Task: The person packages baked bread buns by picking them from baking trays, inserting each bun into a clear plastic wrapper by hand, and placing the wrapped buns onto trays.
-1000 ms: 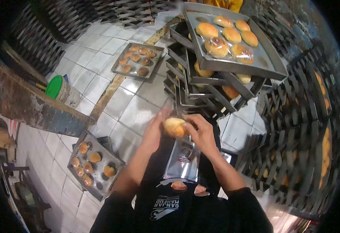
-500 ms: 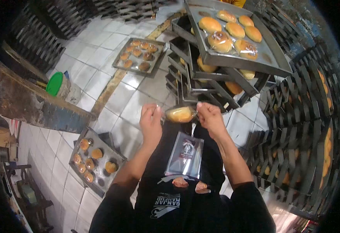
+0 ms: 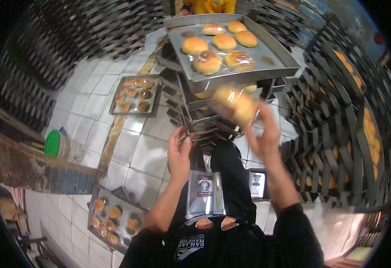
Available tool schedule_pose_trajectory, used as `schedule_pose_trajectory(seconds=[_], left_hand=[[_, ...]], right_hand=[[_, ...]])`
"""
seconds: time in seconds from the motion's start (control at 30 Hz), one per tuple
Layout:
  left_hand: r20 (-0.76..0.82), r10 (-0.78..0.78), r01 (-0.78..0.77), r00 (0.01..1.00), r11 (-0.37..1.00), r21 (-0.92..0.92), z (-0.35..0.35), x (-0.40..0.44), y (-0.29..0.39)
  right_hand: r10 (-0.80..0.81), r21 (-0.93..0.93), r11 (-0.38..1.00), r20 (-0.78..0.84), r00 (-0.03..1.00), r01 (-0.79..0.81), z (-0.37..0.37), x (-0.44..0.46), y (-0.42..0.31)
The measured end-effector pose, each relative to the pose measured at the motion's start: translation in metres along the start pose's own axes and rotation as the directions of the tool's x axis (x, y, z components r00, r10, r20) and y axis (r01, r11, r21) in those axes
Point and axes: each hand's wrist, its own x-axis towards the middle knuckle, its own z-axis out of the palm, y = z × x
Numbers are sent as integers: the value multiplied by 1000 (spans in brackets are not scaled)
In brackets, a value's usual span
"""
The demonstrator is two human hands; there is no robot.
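My right hand is closed on a golden bun in clear plastic, raised at the near edge of the top tray. Motion blurs the bun, and it may be two lobes or two buns. My left hand is empty, fingers apart and slightly curled, beside the tray stack. Several buns lie on the top tray, some of them wrapped in plastic. A pile of clear printed bags rests on my lap.
Trays of buns sit on the floor at upper left and lower left. More printed bags lie right of my leg. Stacked metal trays stand at right. A green-lidded bucket is at left; a person in yellow is behind the stack.
Both hands held the wrapped bun over my lap before. My left hand has let go, and my right hand has lifted the bun up toward the top tray. The view has shifted.
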Motion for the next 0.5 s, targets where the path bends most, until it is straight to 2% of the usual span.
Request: schedule_pose_trajectory(seconds=[0.03,0.07,0.1,0.13,0.17,0.2,0.23,0.27,0.33,0.37,0.4,0.43,0.47,0.5], left_hand=[[75,-35,24,997,989,145,-6,-5,-2],[141,-65,23,988,959,282,-20,-17,-8],[196,-89,1,977,913,408,-32,-28,-12],[305,70,-249,950,763,597,-45,-43,-15],[427,189,-459,884,518,722,-55,-60,-19],[456,162,-482,875,372,793,-54,-77,-10],[474,118,-488,873,211,847,-56,-92,-3],[524,111,-536,845,175,826,-63,-99,-9],[624,65,-627,779,104,772,-85,-110,-18],[664,100,-672,741,116,731,-90,-111,-17],[698,140,-712,702,136,689,-92,-112,-18],[726,188,-750,661,160,642,-91,-112,-21],[672,289,-730,682,219,647,-79,-112,-9],[484,171,-480,858,601,640,-72,-112,-7]], right_hand=[[-80,-176,982,-50,995,71,-17,32,11],[15,-192,981,-51,999,-24,-33,62,10],[-126,-518,855,-134,983,40,-46,79,4],[-186,-543,839,-215,959,40,-55,83,-2],[-240,-560,827,-290,926,39,-63,75,-9],[-88,-320,947,-230,969,10,-63,48,-9],[131,-99,986,-4,991,-131,-60,18,-23],[338,36,935,222,915,-354,-57,-12,-37],[166,110,951,604,779,-288,-17,-73,-43],[3,-12,1000,660,751,7,5,-105,-36],[53,-138,988,726,685,69,8,-125,-45],[46,-79,997,741,670,19,11,-134,-41],[66,-67,998,796,602,-21,14,-140,-33],[97,-78,995,841,532,-59,12,-134,-30]])
